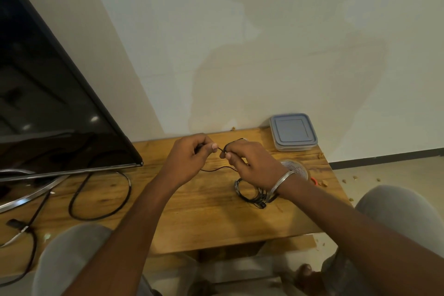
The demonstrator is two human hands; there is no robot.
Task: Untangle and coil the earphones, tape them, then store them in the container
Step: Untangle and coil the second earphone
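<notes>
Both hands pinch the black earphone cable above the wooden table: left hand at ten o'clock of right hand; lidded container at two o'clock.

Thin black earphones cord stretched taut above worktop; lidded clear container at far right corner, tape roll nearby.

Single head-worn view, wide-angle, looking forward and down from above the seated person's lap. Close over the counter, facing the wall.
</notes>
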